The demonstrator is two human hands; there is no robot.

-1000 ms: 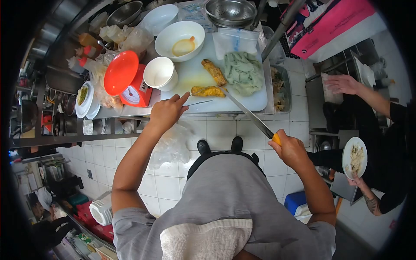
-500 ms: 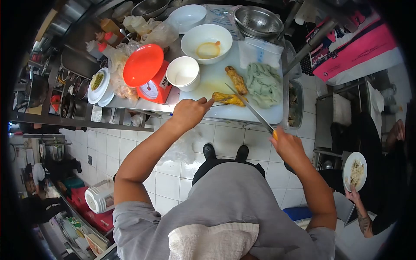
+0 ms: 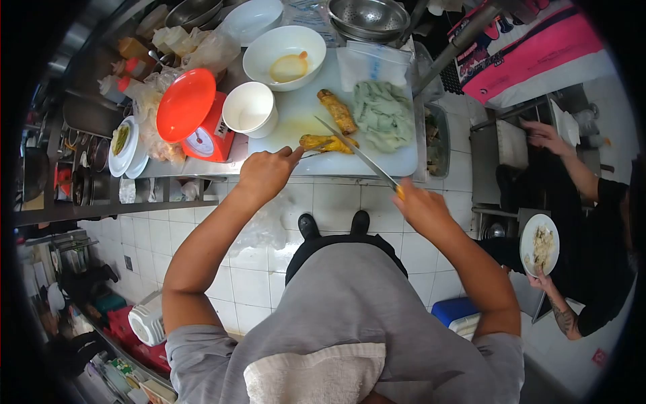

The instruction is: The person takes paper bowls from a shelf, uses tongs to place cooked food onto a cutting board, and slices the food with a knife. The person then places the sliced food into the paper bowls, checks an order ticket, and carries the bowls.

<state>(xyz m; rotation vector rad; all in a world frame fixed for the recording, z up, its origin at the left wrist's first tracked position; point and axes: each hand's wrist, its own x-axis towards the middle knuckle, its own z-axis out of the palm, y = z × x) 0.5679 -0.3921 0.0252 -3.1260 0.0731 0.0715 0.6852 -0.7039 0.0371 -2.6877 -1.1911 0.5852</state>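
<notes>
My right hand [image 3: 424, 210] is closed around the yellow handle of a long knife [image 3: 371, 161]. The blade slants up and left across the right part of the nearer yellow-brown food piece [image 3: 319, 142] on the white cutting board [image 3: 397, 160]. At the piece's left end my left hand [image 3: 269, 174] is closed on a thin metal tool [image 3: 313, 153], its tip at the food. A second browned piece [image 3: 336, 112] lies just behind, beside a crumpled green cloth [image 3: 382, 116]. Left of the food stands a white tub [image 3: 250, 110].
A red scale [image 3: 208, 145] stands left of the tub, with stacked plates [image 3: 125, 153] further left. Behind are a white bowl [image 3: 286, 57] and steel colanders [image 3: 369, 17]. At right, a co-worker's hand [image 3: 538, 279] holds a plate of food [image 3: 540, 244].
The knife blade has moved from the nearer piece's right end to lie across it. My right hand has come left and nearer the board. The left tool now reaches the food. The view shifted between frames.
</notes>
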